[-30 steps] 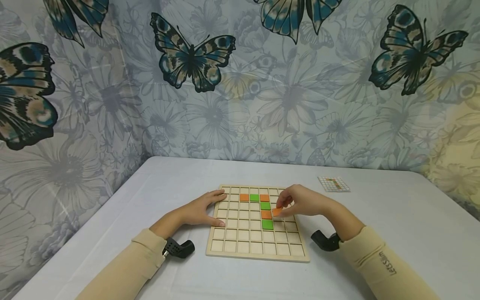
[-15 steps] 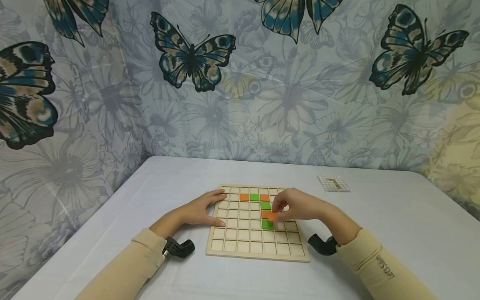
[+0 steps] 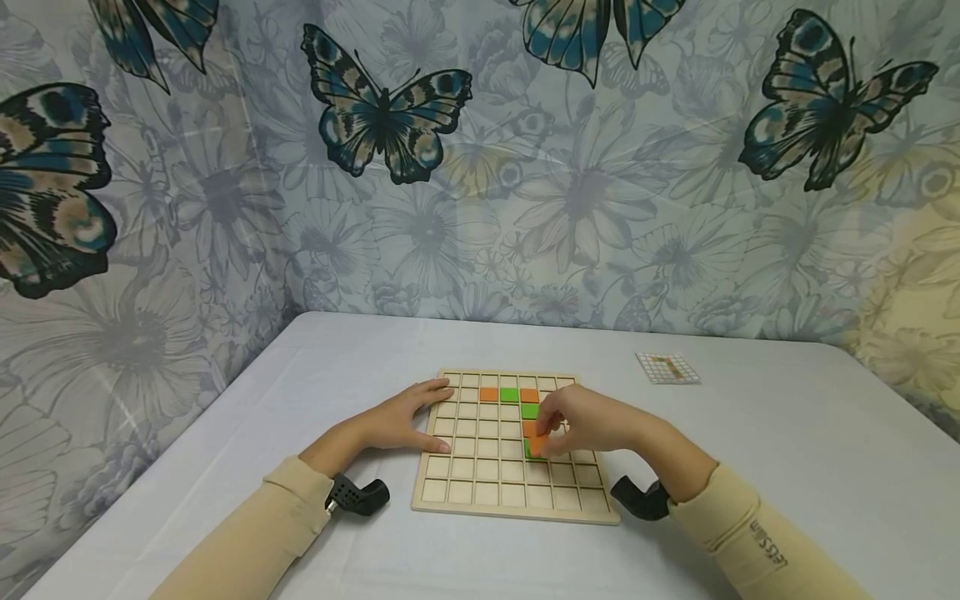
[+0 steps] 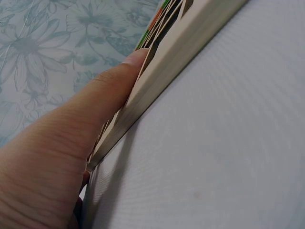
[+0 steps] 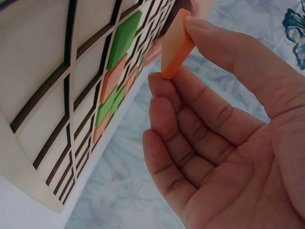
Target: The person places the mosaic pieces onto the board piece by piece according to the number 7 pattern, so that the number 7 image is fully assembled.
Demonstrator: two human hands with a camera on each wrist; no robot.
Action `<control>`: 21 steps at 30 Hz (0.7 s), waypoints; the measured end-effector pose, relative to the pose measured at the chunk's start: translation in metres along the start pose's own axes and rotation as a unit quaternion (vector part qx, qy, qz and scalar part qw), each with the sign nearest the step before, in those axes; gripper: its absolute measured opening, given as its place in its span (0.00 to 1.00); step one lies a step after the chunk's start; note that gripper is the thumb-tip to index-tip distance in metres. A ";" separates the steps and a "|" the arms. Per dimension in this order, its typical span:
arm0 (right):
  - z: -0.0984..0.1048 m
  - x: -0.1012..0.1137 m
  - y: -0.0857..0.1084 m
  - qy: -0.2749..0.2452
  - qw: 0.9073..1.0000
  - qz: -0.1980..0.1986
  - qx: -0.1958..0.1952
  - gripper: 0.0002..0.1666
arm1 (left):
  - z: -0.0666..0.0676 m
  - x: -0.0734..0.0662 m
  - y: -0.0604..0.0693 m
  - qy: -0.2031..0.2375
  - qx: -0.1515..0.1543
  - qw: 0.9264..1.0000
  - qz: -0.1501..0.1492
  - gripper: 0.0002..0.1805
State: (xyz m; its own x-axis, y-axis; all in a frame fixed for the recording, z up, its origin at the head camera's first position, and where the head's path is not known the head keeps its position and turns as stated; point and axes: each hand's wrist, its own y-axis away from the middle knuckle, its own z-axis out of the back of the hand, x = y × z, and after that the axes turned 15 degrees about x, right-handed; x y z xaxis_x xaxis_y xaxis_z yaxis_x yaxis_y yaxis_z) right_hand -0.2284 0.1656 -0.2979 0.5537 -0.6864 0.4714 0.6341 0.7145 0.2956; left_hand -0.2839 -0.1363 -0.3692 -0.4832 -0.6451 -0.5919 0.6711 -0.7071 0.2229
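Between the thumb and fingertips of my right hand (image 3: 588, 419) is an orange square tile (image 5: 176, 45), tilted and held above the wooden grid board (image 3: 487, 498). In the head view it partly covers a green tile (image 3: 528, 452) at the lower end of a column. Green and orange tiles sit in the board's cells, forming a row with a column running down from its right end. My left hand (image 3: 401, 419) rests at the board's left edge, fingers spread and thumb (image 4: 136, 58) lying on the rim in the left wrist view.
A small card (image 3: 667, 368) printed with a coloured grid lies on the white tablecloth (image 3: 360, 342), beyond the board to the right. Black wrist devices (image 3: 360, 496) sit at both cuffs. Behind the table hangs a butterfly-patterned cloth (image 3: 480, 250).
My right hand has moved left and nearer to me with the orange tile, from beside the column to over its lower green tile. My left hand has stayed still.
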 end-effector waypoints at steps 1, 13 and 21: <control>-0.001 0.001 0.000 0.006 1.000 0.000 0.000 0.08 | 0.000 0.000 0.000 0.000 0.000 1.000 -0.001 0.50; -0.006 0.009 -0.003 0.032 0.999 -0.002 0.008 0.08 | 0.000 0.001 0.001 0.003 -0.003 1.000 0.001 0.50; -0.009 0.011 -0.004 0.016 1.000 -0.013 0.017 0.09 | 0.000 0.000 0.000 -0.001 0.000 1.000 -0.003 0.50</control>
State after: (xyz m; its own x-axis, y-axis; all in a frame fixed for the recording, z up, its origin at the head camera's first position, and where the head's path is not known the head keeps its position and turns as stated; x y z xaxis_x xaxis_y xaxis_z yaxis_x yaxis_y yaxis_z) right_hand -0.2198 0.1541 -0.3017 0.5556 -0.7078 0.4363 0.6296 0.7008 0.3353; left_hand -0.2837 -0.1362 -0.3688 -0.4873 -0.6419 -0.5920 0.6685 -0.7104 0.2201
